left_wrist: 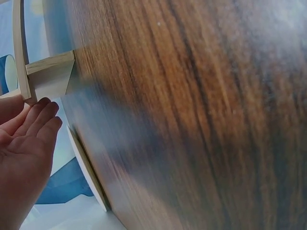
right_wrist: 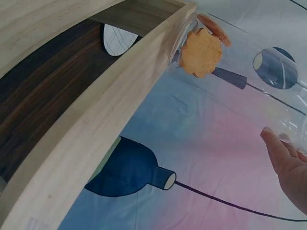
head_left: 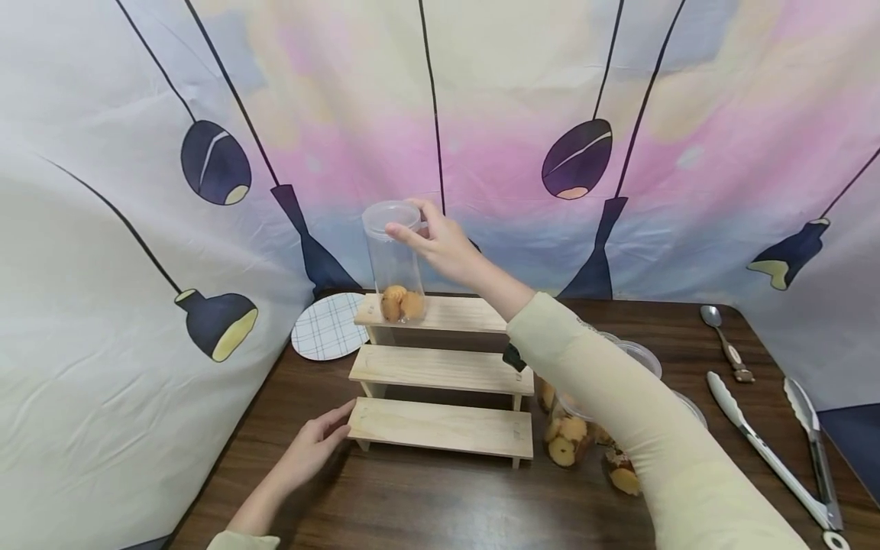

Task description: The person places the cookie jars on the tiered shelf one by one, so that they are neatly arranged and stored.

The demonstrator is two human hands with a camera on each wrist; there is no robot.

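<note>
A clear plastic jar (head_left: pixel 395 263) with a few cookies (head_left: pixel 402 303) at its bottom stands at the left end of the top step of a wooden three-step display stand (head_left: pixel 440 425). My right hand (head_left: pixel 440 241) grips the jar round its lidded top, thumb toward me. In the right wrist view, the jar's base meets the step's end and a scalloped cookie (right_wrist: pixel 200 52) shows through the plastic. At the stand's lowest step, my left hand (head_left: pixel 311 451) holds the left end; the left wrist view shows its fingertips (left_wrist: pixel 47 109) at the board's corner.
Several more cookie jars (head_left: pixel 567 435) stand right of the stand, partly hidden by my right sleeve. Metal tongs (head_left: pixel 770 454) and a spoon (head_left: pixel 725 344) lie at the table's right side. Behind the stand's left end is a checked oval plate (head_left: pixel 328 328); a printed cloth (head_left: pixel 509 92) hangs behind.
</note>
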